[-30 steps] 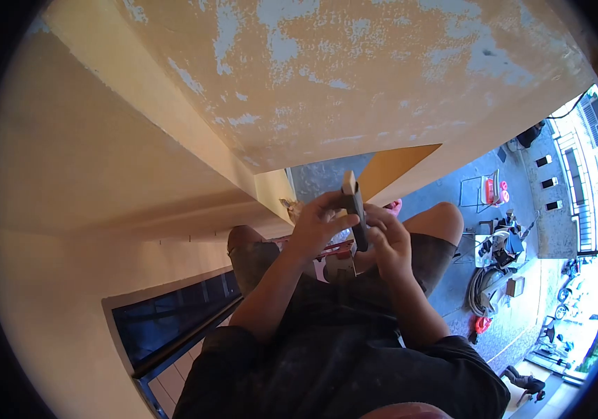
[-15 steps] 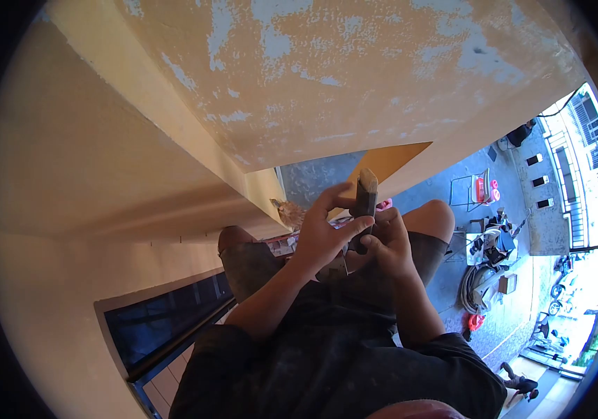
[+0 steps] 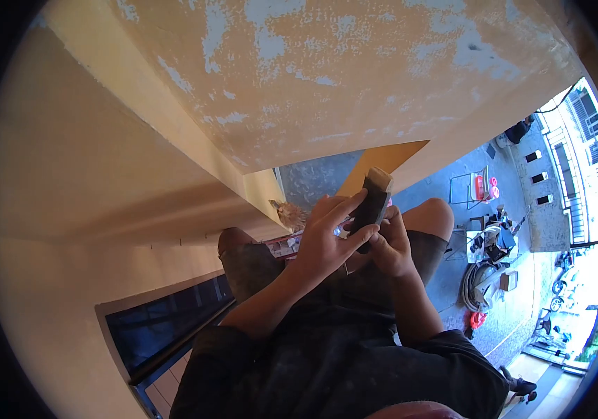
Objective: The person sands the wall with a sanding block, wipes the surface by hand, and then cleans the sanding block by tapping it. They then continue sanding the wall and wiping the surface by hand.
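Between my hands, over my lap, is a sanding block (image 3: 368,211), a pale wooden block with a dark sheet like sandpaper around it. Its bare wooden end points up and away from me. My left hand (image 3: 323,237) grips it from the left, fingers along the far side and thumb across the near face. On the right side, my right hand (image 3: 391,248) is closed at the lower part of the block, thumb against its edge. Some of the right fingers are hidden behind it. In front of me rises a wall (image 3: 355,91) with patchy pale areas.
A wall ledge (image 3: 173,153) runs along the left, above a dark window (image 3: 173,321). Far below on the right floor are a chair frame with a red item (image 3: 479,187), a cluttered work table (image 3: 477,244) and coiled hose (image 3: 473,286). Two other people are in the distance.
The sanding block has turned, showing more of its broad dark face and wooden end. My left fingers have shifted onto its far side. The right hand stays at its lower part.
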A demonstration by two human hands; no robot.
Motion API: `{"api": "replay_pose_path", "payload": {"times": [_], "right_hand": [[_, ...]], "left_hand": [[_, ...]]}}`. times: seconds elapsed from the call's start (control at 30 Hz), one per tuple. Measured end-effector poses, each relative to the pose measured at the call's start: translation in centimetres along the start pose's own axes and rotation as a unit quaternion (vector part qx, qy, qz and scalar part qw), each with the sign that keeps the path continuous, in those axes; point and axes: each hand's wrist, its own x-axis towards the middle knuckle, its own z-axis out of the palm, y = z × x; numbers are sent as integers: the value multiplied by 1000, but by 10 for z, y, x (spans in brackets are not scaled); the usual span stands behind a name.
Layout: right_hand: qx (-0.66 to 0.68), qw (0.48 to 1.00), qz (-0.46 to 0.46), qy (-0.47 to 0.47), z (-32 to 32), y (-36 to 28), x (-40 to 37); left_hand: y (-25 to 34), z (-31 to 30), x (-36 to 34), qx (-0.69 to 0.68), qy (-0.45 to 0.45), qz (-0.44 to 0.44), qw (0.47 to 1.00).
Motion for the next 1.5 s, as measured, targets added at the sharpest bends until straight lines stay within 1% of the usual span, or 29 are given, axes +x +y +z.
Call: {"api": "replay_pose_path", "payload": {"times": [0.07, 0.13, 0.2, 0.23, 0.27, 0.3, 0.33, 0.4, 0.43, 0.47, 0.53, 0.57, 0.6, 0.67, 0.7, 0.8, 0.87, 0.93, 1.0, 1.07, 1.1, 1.13, 1.2, 1.27, 1.3, 1.37, 1.4, 1.47, 1.5], "right_hand": [[13, 1000, 2, -3, 1, 0, -1], [25, 1000, 0, -4, 1, 0, 0], [21, 999, -23, -42, 1, 0, 0], [44, 998, -7, -43, 0, 1, -2], [38, 998, -20, -38, 0, 0, -3], [26, 999, -14, -40, 2, -1, -4], [13, 999, -9, -40, 4, -3, -3], [-4, 998, -24, -53, 9, -4, 0], [-25, 999, -2, -47, 4, -2, 0], [-44, 998, 21, -41, 0, -1, -1], [-79, 996, 14, -46, 4, -11, 5], [-94, 993, -18, -69, 6, -18, 13], [-97, 993, -27, -67, 8, -27, 20], [-136, 974, -93, -159, 8, -45, 38], [-167, 966, -100, -168, 12, -56, 44], [-208, 951, -144, -180, 23, -67, 57], [-224, 945, -167, -169, 29, -67, 60], [-206, 950, -173, -156, 34, -62, 62], [-165, 960, -179, -142, 41, -57, 61], [-103, 969, -177, -141, 42, -52, 61], [-101, 968, -181, -139, 42, -50, 60], [-123, 968, -175, -135, 40, -52, 58], [-140, 966, -174, -129, 33, -56, 58], [-221, 953, -177, -110, 23, -60, 62], [-220, 953, -180, -105, 19, -64, 61], [-282, 940, -185, -49, 14, -71, 58], [-284, 940, -184, -43, 8, -72, 57], [-262, 939, -218, -45, -6, -81, 58], [-320, 918, -228, -49, -10, -96, 50]], "left_hand": [[2, -1, -1, 18, 8, 26, 999], [3, -3, -2, 7, 13, 24, 1000], [3, -4, -5, -7, 10, 29, 1000], [1, -4, -8, -51, 10, -24, 998], [0, -5, -10, -95, 5, -74, 993], [-1, -8, -10, -53, 3, -52, 997], [-2, -9, -10, -59, -9, -36, 998], [-3, -8, -11, -71, 17, -70, 995], [-5, -8, -13, -77, 4, -56, 995], [-8, -8, -16, -76, 14, -52, 996], [-13, -9, -13, -71, 40, -37, 996], [-10, -6, -11, -205, 39, -84, 974], [-2, -9, -6, -205, 34, -76, 975], [11, -18, 3, -207, 55, -25, 977], [15, -22, 8, -182, 57, -3, 982], [33, -34, 18, -172, 73, 15, 982], [40, -35, 20, -162, 75, 38, 983], [51, -35, 21, -193, 111, 8, 975], [55, -38, 23, -180, 98, 26, 978], [57, -40, 23, -167, 90, 2, 982], [56, -41, 23, -156, 79, 5, 985], [60, -39, 24, -154, 75, 9, 985], [63, -37, 27, -163, 58, -21, 985], [51, -33, 37, -149, 39, -15, 988], [51, -29, 42, -164, 29, -25, 986], [46, -21, 53, -180, -2, -32, 983], [46, -18, 59, -183, -8, -32, 983], [50, -9, 69, -165, -45, -20, 985], [65, -5, 67, -194, -56, -37, 979]]}}
